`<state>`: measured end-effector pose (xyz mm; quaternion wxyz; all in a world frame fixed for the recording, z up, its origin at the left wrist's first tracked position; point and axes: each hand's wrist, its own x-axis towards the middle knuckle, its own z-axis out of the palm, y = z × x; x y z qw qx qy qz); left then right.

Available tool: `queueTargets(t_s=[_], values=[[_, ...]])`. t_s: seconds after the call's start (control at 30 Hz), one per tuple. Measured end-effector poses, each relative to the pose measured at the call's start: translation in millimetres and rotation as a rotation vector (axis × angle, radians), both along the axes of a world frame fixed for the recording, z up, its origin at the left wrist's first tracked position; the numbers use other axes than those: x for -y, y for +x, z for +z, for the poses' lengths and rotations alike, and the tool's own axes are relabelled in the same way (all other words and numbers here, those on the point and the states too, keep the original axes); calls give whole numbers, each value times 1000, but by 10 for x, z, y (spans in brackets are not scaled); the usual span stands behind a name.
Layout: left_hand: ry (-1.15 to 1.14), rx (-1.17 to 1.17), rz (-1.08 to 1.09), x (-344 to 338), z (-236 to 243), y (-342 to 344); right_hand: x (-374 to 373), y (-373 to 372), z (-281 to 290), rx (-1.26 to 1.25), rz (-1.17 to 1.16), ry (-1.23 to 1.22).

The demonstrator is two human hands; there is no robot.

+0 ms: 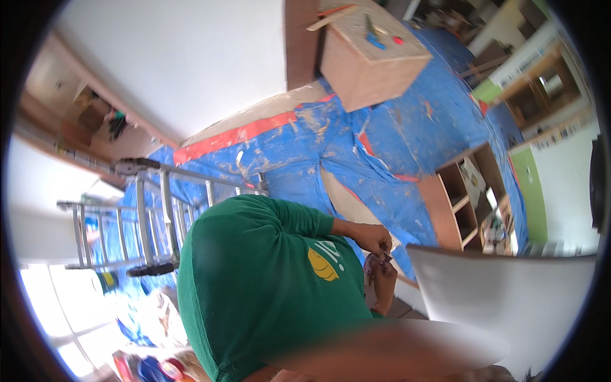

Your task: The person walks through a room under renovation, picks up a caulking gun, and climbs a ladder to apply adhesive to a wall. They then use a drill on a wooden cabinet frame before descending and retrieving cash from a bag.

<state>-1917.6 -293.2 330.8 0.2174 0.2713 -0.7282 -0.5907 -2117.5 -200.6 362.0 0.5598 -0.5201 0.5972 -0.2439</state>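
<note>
My left hand (pixel 371 238) is in front of my green shirt (pixel 267 267), with its fingers pinched together. Just below it, my right hand (pixel 384 277) is raised with its fingers bent, close to the left fingertips. Between the two hands is a small dark, purplish thing (pixel 371 262). It is too small and partly covered, so I cannot make out its kind. Both hands seem to grip it or something thin on it.
A metal ladder (pixel 165 191) stands at left on blue plastic sheeting (pixel 280 143). A wooden box (pixel 372 73) carries a blue-handled saw (pixel 374 41). An open wooden cabinet (pixel 439 207) stands at right, near a white panel (pixel 509 290).
</note>
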Motion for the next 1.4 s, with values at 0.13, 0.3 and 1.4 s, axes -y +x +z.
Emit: queueTargets(t_s=[0.13, 0.3, 1.4], values=[[0, 27, 108, 254, -69, 519, 502, 433, -300, 68, 45, -25], [15, 26, 418, 285, -181, 1225, 997, 966, -464, 81, 289, -11], [-24, -157, 1498, 185, 38, 3336, 2711, 2572, -493, -236, 922, -246]])
